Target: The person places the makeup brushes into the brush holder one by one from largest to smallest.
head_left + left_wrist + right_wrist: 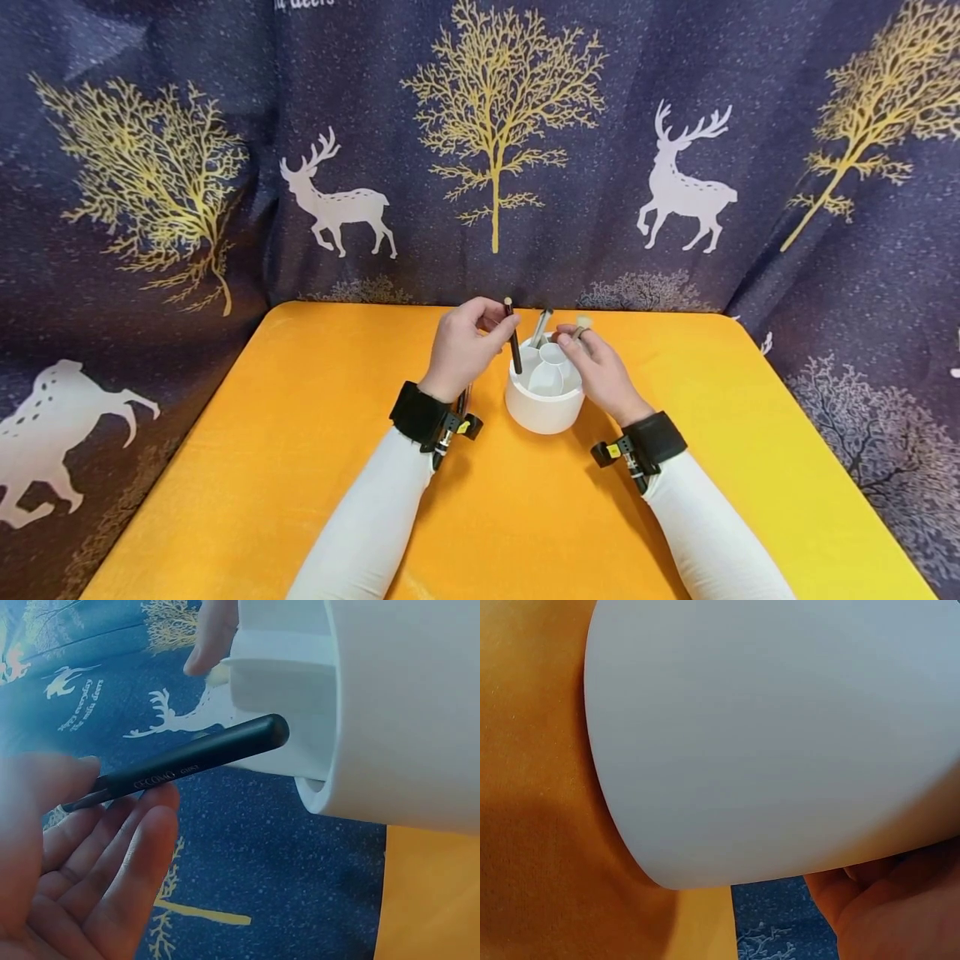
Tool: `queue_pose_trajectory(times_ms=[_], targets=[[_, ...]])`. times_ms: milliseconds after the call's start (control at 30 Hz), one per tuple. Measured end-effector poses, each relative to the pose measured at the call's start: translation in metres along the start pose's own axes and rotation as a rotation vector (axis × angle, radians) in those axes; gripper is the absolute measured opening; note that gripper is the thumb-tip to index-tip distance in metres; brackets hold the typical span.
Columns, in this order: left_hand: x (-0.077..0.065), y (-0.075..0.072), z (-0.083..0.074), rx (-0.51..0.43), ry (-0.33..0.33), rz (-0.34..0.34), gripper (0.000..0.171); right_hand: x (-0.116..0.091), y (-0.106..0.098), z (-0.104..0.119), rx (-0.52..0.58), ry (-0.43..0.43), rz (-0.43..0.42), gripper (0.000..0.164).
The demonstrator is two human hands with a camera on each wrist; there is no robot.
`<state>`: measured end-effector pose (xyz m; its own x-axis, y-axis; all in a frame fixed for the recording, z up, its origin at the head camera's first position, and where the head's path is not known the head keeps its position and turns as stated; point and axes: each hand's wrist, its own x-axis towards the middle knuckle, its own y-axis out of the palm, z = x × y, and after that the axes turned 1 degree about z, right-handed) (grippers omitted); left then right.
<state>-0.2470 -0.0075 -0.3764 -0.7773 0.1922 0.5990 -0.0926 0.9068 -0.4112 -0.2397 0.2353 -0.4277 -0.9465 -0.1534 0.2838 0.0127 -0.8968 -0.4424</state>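
My left hand [467, 346] pinches a slim black makeup brush [199, 759] with small lettering on its handle. The rounded handle end points down and stands over the left side of a white round brush holder [545, 414]. Dividers [281, 664] split the holder's inside into compartments. At the right rim is my right hand [600, 372], its thumb and fingers holding the holder's edge. In the right wrist view its bent fingers [870, 881] sit against the outer wall. A pale tip [583, 322] shows beside those fingers; what it belongs to is hidden.
A grey stick with a dark end [541, 327] leans in the back of the holder. The yellow-orange table [300, 467] ends just behind it at a dark curtain [525, 275] printed with deer and trees. A dark slim shape [462, 400] shows beside the left wrist.
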Motion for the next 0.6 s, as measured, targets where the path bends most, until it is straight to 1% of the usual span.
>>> queue_pose_trajectory(times_ms=[167, 267, 433, 600], targets=[[-0.0008, 0.0025, -0.0003, 0.033, 0.019, 0.027, 0.017, 0.0001, -0.0004, -0.0007, -0.018, 0.003, -0.003, 0.053], [-0.0011, 0.0035, -0.0002, 0.037, 0.024, 0.04, 0.017, 0.0002, -0.0003, -0.0017, -0.023, 0.004, -0.002, 0.053], [-0.0021, 0.0057, 0.0008, 0.048, -0.003, 0.07, 0.019, 0.0002, -0.0003, -0.0026, -0.023, 0.004, 0.0, 0.052], [-0.0028, 0.0069, 0.0014, 0.093, -0.023, 0.097, 0.021, 0.0003, -0.0003, -0.0022, -0.027, 0.002, -0.002, 0.051]])
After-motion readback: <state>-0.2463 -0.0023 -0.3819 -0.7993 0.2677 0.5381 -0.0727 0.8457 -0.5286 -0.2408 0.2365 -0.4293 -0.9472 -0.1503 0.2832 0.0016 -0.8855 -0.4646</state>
